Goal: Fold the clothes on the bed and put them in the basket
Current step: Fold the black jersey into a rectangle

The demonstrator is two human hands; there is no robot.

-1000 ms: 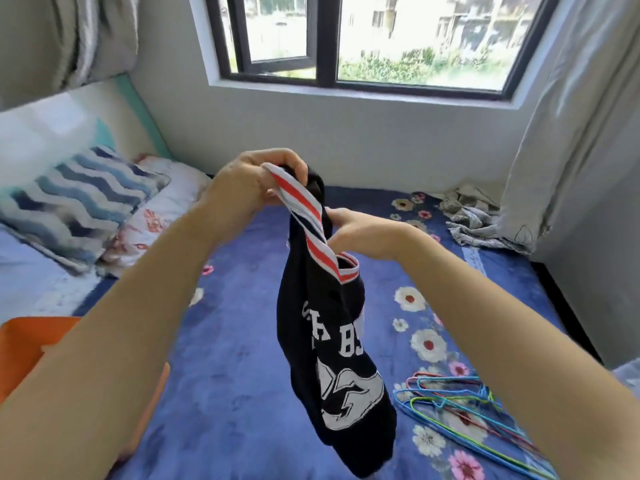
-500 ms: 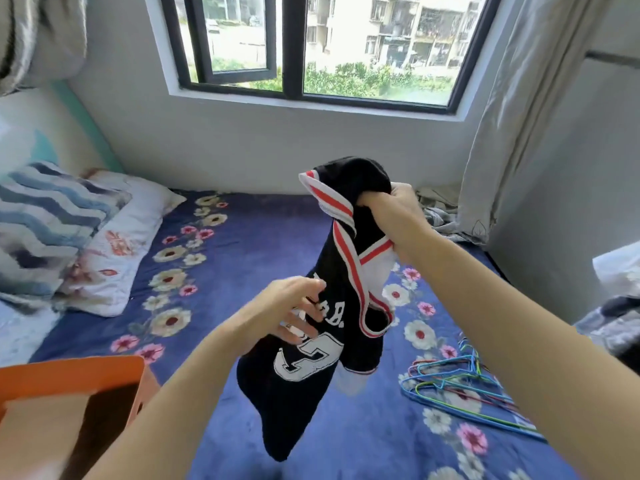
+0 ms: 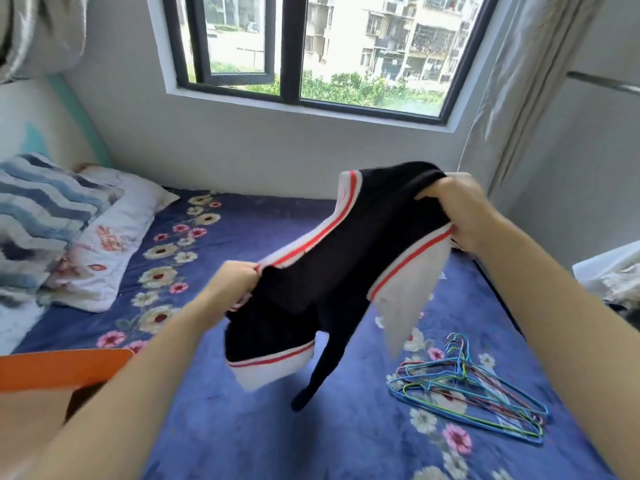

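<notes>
— Down at the lower left, what does the orange basket hold?
— I cannot tell. Only its smooth, straight rim and a dim slice of the inside show. The left forearm covers the rest.
— And the garment?
— It is a black jersey of soft cloth, edged with white bands that carry a red stripe. A thin white panel hangs at its right side. It is up in the air over the bed, stretched between both hands, and one narrow black end dangles down.
— How is it held?
— The left hand pinches the striped trim at the lower corner, fingers curled. The right hand, which is higher, clenches a bunch of black cloth and trim.
— What lies on the bed?
— It has a plush blue cover printed with flowers. A loose heap of thin wire hangers in blue, green and pink lies at the right, apart from the jersey.
</notes>
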